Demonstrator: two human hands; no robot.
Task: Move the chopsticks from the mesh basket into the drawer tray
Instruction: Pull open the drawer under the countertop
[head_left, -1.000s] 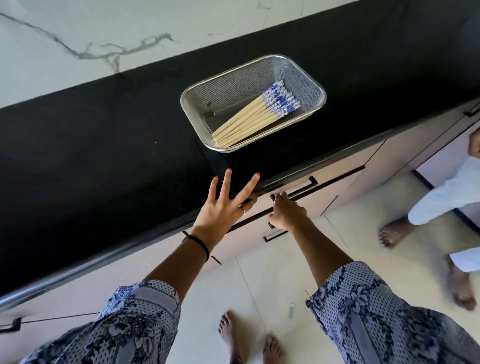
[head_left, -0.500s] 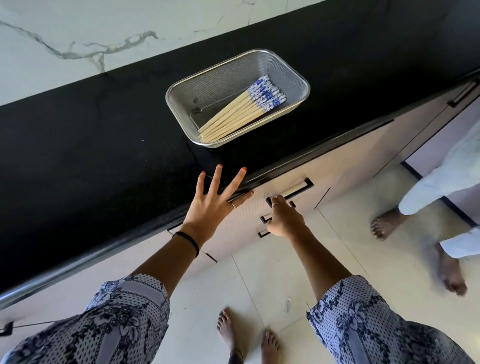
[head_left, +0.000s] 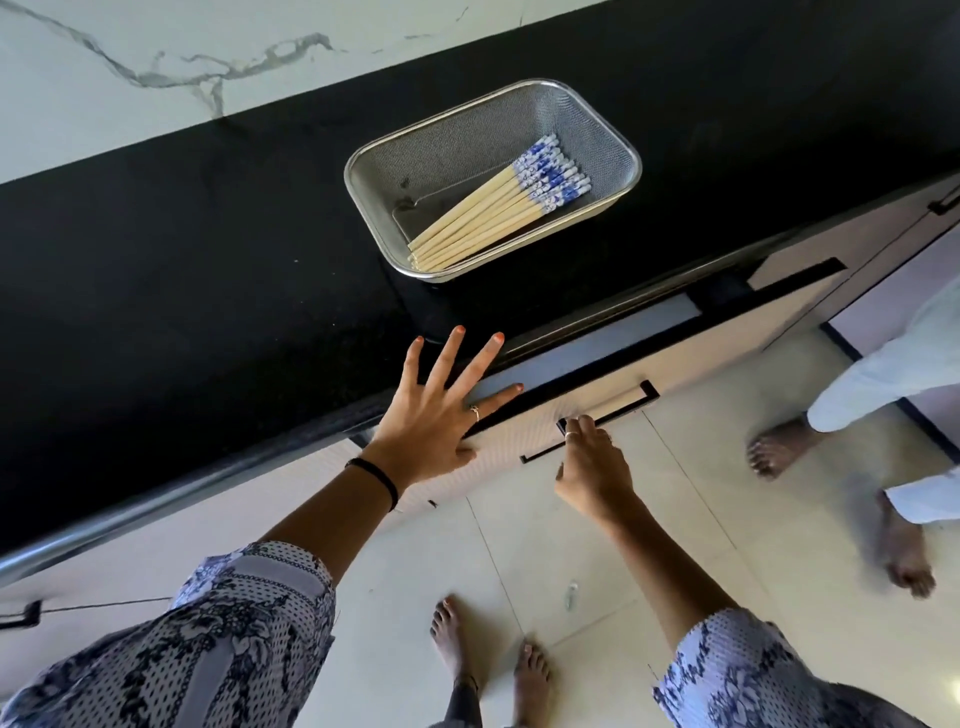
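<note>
A: Largest first. Black countertop (head_left: 208, 270) runs across the view, pale marbled wall (head_left: 156, 52) behind it.

B: Below the counter edge, a cream drawer (head_left: 597, 410) stands partly pulled out; a grey strip of its inside shows along the top. Whether a tray sits in there, cannot tell.

A: Mesh basket (head_left: 618, 150), rectangular, metal rim, sits on the countertop near the front edge, just above the drawer.

B: Chopsticks (head_left: 493, 208) lie inside it as one flat bundle, blue-and-white ends toward the far right corner, plain tips toward the near left corner.

A: Hands?

B: Left hand (head_left: 436, 415) flat and fingers fanned wide, over the counter edge and the drawer's left top corner. Black band on the wrist, ring on one finger.

A: Right hand (head_left: 592, 467) curled around the black drawer handle (head_left: 623, 405) at its left end, gripping it.

B: Bare feet of a second person (head_left: 779, 447) on the tiled floor at right.
</note>
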